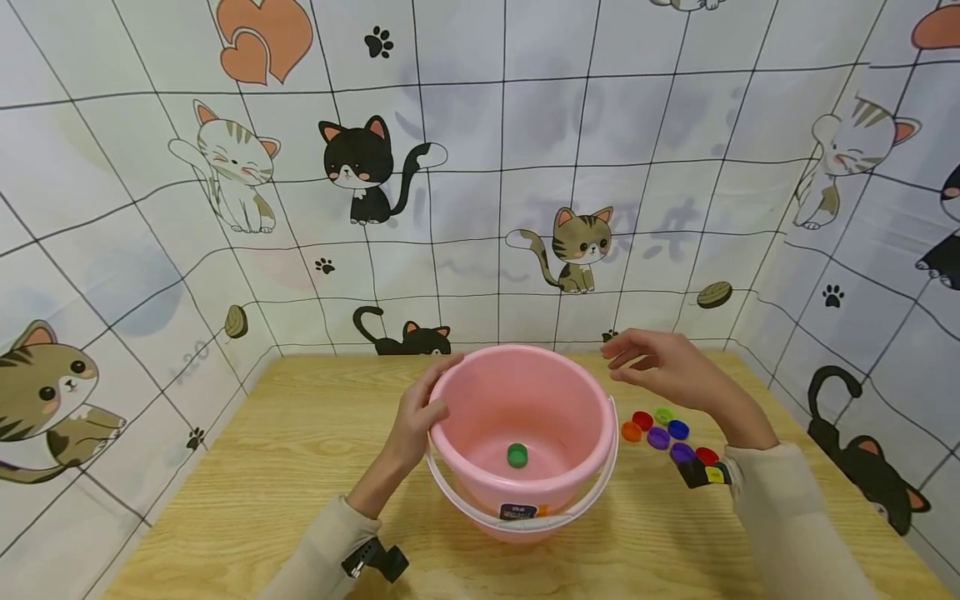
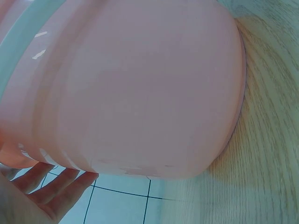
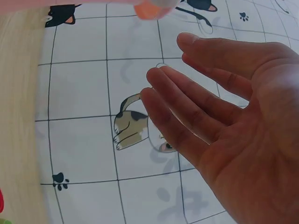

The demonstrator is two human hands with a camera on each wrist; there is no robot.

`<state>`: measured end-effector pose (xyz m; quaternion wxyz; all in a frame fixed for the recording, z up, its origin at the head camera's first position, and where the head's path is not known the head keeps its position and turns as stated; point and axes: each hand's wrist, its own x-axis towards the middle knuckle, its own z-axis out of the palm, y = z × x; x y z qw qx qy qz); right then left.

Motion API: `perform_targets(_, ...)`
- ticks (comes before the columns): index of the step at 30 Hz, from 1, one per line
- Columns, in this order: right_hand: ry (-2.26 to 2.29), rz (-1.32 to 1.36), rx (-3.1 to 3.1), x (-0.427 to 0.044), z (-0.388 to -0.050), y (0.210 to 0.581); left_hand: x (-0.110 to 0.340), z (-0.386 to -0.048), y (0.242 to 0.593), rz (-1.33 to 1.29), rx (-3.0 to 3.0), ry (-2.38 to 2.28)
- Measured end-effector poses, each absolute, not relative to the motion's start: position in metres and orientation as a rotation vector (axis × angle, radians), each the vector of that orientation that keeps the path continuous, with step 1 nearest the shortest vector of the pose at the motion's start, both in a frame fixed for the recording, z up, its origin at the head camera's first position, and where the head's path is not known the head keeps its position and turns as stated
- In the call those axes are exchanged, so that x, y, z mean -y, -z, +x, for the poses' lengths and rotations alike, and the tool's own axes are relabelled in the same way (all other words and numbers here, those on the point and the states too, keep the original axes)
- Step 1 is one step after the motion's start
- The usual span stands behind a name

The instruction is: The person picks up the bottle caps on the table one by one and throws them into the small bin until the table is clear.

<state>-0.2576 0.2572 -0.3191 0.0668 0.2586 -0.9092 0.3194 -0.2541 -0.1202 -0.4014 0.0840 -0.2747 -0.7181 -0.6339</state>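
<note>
A pink bucket (image 1: 525, 500) with a white handle stands on the wooden table, and a green cap (image 1: 517, 455) lies on its inner floor. My left hand (image 1: 416, 412) grips the bucket's left rim, thumb over the edge; in the left wrist view the fingers of the left hand (image 2: 51, 191) rest along the outside wall. To the right of the bucket, above the table, my right hand (image 1: 667, 367) hangs in the air. The right wrist view shows the right hand (image 3: 224, 107) with fingers extended and nothing held.
Several coloured caps, among them a red one (image 1: 642, 421), an orange one (image 1: 632, 432) and a blue one (image 1: 678, 430), lie on the table (image 1: 300, 467) right of the bucket, below my right hand. A cat-patterned sheet (image 1: 465, 208) surrounds the table's back and sides.
</note>
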Motion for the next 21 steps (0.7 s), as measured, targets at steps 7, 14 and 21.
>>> perform_targets(7, -0.952, 0.722, 2.768, -0.276, -0.253, 0.34, 0.12, -0.255, 0.403, -0.831, 2.133, 1.92)
perform_targets(14, -1.004, 0.719, 2.745, -0.294, -0.25, 0.362, 0.121, -0.255, 0.404, -0.831, 2.129, 1.916)
perform_targets(21, -0.973, 0.691, 2.771, -0.307, -0.249, 0.377, 0.121, -0.255, 0.403, -0.827, 2.129, 1.915)
